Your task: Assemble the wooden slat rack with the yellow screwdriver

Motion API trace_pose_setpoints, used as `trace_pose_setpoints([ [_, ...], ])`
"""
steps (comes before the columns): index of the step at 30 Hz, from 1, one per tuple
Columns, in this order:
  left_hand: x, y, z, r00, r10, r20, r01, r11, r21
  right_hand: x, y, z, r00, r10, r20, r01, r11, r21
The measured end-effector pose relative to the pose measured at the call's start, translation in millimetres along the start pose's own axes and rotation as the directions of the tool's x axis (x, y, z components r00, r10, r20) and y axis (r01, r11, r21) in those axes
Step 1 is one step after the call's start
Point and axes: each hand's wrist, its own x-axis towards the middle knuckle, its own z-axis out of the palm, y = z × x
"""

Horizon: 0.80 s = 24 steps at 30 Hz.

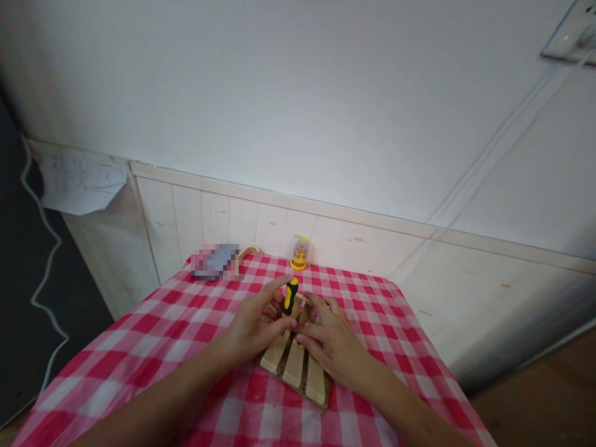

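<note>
A short yellow-and-black screwdriver [290,298] stands nearly upright over a slatted wooden piece [294,367]. My left hand [255,321] is closed about the screwdriver, its index finger up by the handle's top and its thumb low near the shaft. The tip is hidden behind the fingers. My right hand [331,335] lies on the right side of the wooden piece with bent fingers, gripping it close to the screwdriver's lower end. Pale slats with dark gaps show at the near end of the piece; its far end is mostly covered by my hands.
Against the wall stands a small clear-and-yellow bit container [300,254]. A pixelated flat object [215,262] lies at the table's back left, beside a curved wooden part [250,251]. A red-and-white checked cloth [186,335] covers the table. A cable [503,130] runs down the wall at right.
</note>
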Motion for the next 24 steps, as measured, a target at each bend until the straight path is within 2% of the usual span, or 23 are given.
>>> trace_pose_setpoints([
  [11,1,2,0,1.000,0.010,-0.010,-0.010,1.000,0.004,-1,1,0,1.000,-0.013,-0.016,0.013,1.000,0.005],
  [17,0,-3,3,0.984,0.159,-0.077,-0.158,0.987,0.022,0,1,0,1.000,-0.008,-0.003,0.008,1.000,0.006],
  [24,-2,-18,2,0.960,0.257,-0.113,-0.233,0.954,0.187,1,-1,-2,1.000,0.007,-0.001,-0.006,1.000,0.027],
])
